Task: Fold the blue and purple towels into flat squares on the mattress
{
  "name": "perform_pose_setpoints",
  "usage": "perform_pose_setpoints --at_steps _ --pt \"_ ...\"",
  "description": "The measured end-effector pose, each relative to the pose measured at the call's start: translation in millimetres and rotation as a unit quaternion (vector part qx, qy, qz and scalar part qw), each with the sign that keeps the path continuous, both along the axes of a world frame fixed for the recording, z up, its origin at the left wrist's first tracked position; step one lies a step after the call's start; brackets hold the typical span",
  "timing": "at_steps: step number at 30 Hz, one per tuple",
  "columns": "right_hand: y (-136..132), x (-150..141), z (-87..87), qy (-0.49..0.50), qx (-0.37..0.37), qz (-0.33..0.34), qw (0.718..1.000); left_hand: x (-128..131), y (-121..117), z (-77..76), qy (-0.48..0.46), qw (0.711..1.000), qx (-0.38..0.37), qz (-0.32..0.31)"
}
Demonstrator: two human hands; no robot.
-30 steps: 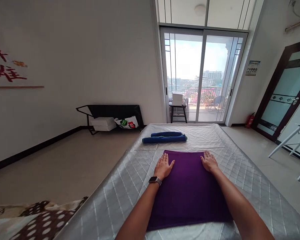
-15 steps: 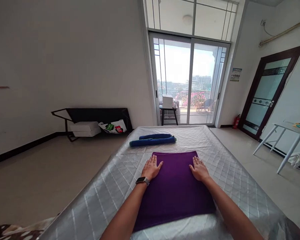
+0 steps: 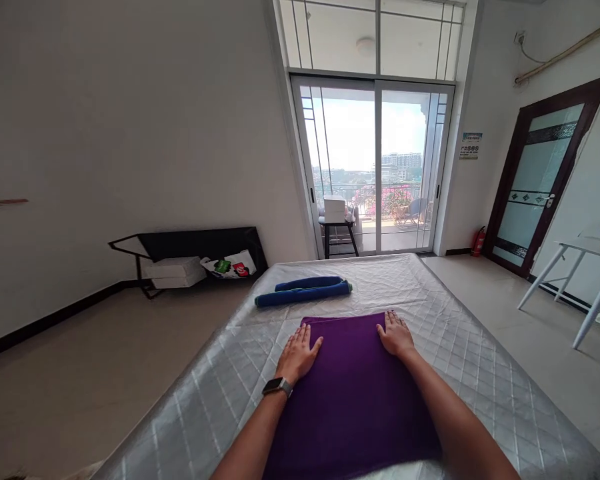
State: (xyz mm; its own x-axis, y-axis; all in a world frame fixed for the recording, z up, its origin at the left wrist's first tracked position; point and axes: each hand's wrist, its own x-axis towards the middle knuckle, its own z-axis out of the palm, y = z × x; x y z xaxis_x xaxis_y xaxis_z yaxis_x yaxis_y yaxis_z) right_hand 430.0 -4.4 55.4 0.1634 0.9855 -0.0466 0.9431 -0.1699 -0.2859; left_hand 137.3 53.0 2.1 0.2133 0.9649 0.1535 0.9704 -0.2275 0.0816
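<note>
A folded purple cloth (image 3: 350,393) lies flat before me on the silver quilted mattress (image 3: 220,373). My left hand (image 3: 297,353), with a watch (image 3: 277,386) on its wrist, rests palm down along the cloth's left edge near the far corner, fingers stretched out. On the opposite edge, close to the far right corner, my right hand (image 3: 397,333) lies flat with its fingers extended and thumb apart. Beyond the cloth, a rolled or folded blue cloth (image 3: 305,292) with a green edge lies on the mattress, touched by neither hand.
A black bench-like frame (image 3: 200,241) against the left wall holds white boxes (image 3: 175,272) and a printed bag (image 3: 230,264). A stool (image 3: 340,233) stands by the sliding glass door (image 3: 379,167). At right are a white table (image 3: 587,250), a fire extinguisher (image 3: 478,241) and a dark-framed door (image 3: 540,180).
My view has shifted slightly. My right hand has slid a little toward the cloth's far right corner. My left hand stays flat near the far left corner.
</note>
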Motion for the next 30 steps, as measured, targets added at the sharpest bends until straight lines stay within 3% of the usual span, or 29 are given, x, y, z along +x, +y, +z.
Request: perform_pose_setpoints --at_steps 5,10,12,15,18,21,25,30 --pt "1.1 -0.5 -8.4 0.001 0.012 -0.02 1.0 -4.7 1.4 -0.8 -0.002 1.0 -0.001 -0.003" --pt "2.0 -1.4 -7.5 0.001 0.009 -0.022 1.0 5.8 4.4 19.0 0.039 0.999 -0.019 0.003" --pt "2.2 -1.6 -7.3 0.001 0.011 -0.023 1.0 30.7 -1.0 30.5 0.033 0.999 0.011 -0.019" --pt "2.1 -0.8 -8.2 0.001 0.014 -0.03 0.999 91.4 -16.8 41.3 -0.007 0.99 0.053 -0.131" --pt "1.3 2.4 -10.2 -0.008 0.008 -0.02 1.0 154.2 -32.4 39.9 -0.042 0.975 0.049 -0.214" --pt "0.0 5.0 -11.2 -0.023 -0.002 -0.004 1.0 187.2 -37.5 30.7 -0.053 0.974 0.015 -0.218" --pt "-1.2 2.0 -7.1 -0.017 0.002 -0.017 1.0 171.0 -26.0 18.9 -0.044 0.979 -0.005 -0.201" --pt "-2.8 -3.0 0.5 -0.007 0.009 -0.036 0.999 97.1 3.5 12.2 -0.015 0.991 -0.011 -0.135"
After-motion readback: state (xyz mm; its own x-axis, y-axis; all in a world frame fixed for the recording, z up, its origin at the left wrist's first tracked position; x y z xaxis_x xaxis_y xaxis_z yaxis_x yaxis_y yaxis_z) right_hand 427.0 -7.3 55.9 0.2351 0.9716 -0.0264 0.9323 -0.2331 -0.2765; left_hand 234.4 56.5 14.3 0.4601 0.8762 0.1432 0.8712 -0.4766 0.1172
